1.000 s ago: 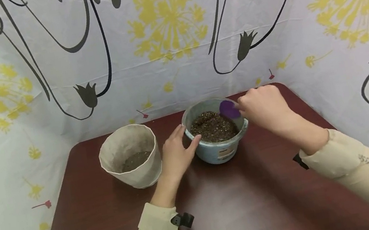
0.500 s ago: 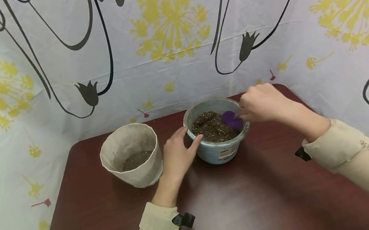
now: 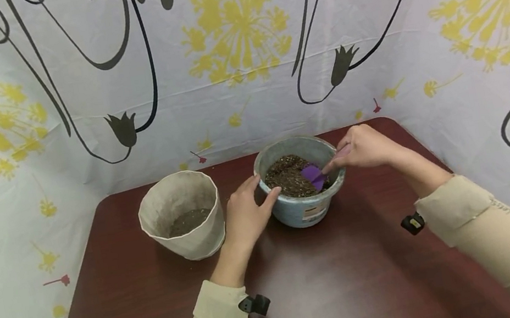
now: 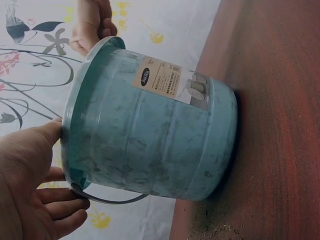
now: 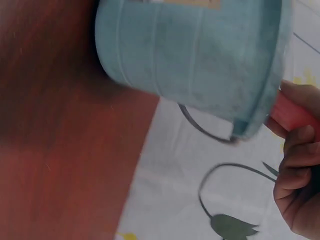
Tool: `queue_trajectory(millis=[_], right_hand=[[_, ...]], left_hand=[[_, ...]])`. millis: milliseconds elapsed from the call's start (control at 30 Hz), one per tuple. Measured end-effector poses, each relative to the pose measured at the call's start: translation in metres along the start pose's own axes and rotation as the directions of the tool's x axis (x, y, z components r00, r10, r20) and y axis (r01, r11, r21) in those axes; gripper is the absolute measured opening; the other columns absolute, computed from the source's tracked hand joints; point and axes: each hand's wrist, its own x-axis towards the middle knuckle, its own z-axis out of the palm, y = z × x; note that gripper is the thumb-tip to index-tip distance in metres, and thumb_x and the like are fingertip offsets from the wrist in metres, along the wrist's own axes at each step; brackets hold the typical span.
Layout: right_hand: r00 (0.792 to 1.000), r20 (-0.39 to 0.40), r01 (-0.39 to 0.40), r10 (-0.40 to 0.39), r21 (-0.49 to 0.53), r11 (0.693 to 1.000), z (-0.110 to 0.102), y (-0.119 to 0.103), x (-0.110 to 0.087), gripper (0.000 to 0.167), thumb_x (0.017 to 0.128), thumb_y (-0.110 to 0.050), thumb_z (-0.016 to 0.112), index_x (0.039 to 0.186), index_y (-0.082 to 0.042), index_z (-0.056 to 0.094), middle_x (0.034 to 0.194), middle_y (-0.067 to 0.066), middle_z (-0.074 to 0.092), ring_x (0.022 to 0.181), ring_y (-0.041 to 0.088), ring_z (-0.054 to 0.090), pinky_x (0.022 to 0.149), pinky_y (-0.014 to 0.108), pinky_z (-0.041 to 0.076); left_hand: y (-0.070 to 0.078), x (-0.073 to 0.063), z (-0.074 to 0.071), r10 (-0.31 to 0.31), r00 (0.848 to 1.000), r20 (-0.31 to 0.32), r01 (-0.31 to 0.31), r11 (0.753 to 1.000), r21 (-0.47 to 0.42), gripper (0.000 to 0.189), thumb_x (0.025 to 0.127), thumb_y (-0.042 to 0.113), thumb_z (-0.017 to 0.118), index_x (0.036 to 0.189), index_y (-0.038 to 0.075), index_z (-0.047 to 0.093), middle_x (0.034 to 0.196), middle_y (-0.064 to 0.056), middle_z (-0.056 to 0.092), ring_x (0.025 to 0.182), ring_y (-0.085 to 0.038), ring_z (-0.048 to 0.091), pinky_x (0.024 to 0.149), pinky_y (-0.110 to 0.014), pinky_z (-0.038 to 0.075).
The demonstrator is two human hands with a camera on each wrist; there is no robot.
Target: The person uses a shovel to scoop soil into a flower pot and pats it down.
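A light blue plastic bucket (image 3: 304, 212) stands upright on the table, partly filled with dark crumbly soil (image 3: 287, 175). My left hand (image 3: 245, 210) rests at its near left rim, thumb and fingers spread and fairly straight; the left wrist view shows the fingertips (image 4: 80, 204) beside the bucket's wire handle (image 4: 120, 201). My right hand (image 3: 365, 146) grips the reddish handle (image 5: 290, 112) of a small trowel, over the right rim. The trowel's purple blade (image 3: 314, 176) points down into the soil, its tip in it.
Left of the bucket stands a pale fabric-like pot (image 3: 198, 240) with a little soil at its bottom. Both sit toward the back of the dark red table (image 3: 306, 290). A printed cloth (image 3: 252, 109) hangs behind. Some soil crumbs (image 4: 215, 230) lie near the bucket's base.
My right hand has tilted and brought the trowel's blade down and left from the bucket's right inner side into the soil. My left hand stays at the rim.
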Motion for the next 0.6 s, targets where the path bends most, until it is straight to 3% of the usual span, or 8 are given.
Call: queue_trajectory(millis=[100,233,367,500,600], right_hand=[[0.998,0.007,-0.055,0.055,0.082,0.995,0.008,0.001,0.000,0.017,0.090,-0.021,0.074,0.088,-0.036,0.084,0.045,-0.013,0.038,0.050,0.002,0.013,0.042,0.022,0.019],[0.986,0.004,-0.163,0.164,0.140,0.977,0.015,0.001,-0.002,0.008,0.088,-0.033,0.077,0.087,-0.038,0.083,0.045,-0.011,0.040,0.051,0.004,0.012,0.042,0.023,0.018],[0.985,-0.006,-0.171,0.175,0.180,0.969,0.018,0.002,-0.006,0.007,0.089,-0.037,0.077,0.093,-0.036,0.083,0.050,-0.010,0.054,0.052,0.003,0.012,0.042,0.023,0.017],[0.989,-0.024,-0.136,0.144,0.203,0.970,0.021,0.003,-0.010,0.010,0.092,-0.035,0.074,0.097,-0.038,0.082,0.072,-0.015,0.073,0.053,0.001,0.015,0.042,0.024,0.019],[0.978,-0.041,-0.188,0.206,0.262,0.946,0.023,0.004,-0.013,0.011,0.091,-0.043,0.074,0.098,-0.039,0.082,0.083,-0.017,0.076,0.055,0.002,0.019,0.043,0.027,0.021]], left_hand=[[0.000,0.000,0.002,0.002,1.000,-0.007,-0.002,1.000,0.003,0.068,0.094,0.055,0.067,0.137,0.003,0.063,0.137,-0.015,0.063,0.125,-0.033,0.060,0.106,-0.043,0.048],[-0.001,0.000,0.002,-0.003,1.000,-0.016,0.003,1.000,-0.003,0.067,0.093,0.055,0.067,0.138,0.004,0.063,0.138,-0.014,0.063,0.126,-0.033,0.060,0.106,-0.043,0.048],[0.000,-0.001,0.000,-0.005,1.000,-0.019,0.005,1.000,-0.007,0.067,0.093,0.054,0.067,0.138,0.005,0.063,0.138,-0.014,0.063,0.126,-0.033,0.060,0.107,-0.044,0.047],[0.000,-0.003,0.000,-0.008,1.000,-0.013,0.008,1.000,0.010,0.068,0.094,0.056,0.066,0.138,0.005,0.063,0.138,-0.014,0.062,0.126,-0.033,0.060,0.107,-0.044,0.047],[0.001,-0.003,0.000,-0.010,1.000,-0.008,0.010,1.000,0.012,0.068,0.094,0.056,0.065,0.139,0.005,0.062,0.139,-0.014,0.062,0.127,-0.033,0.059,0.107,-0.045,0.046]])
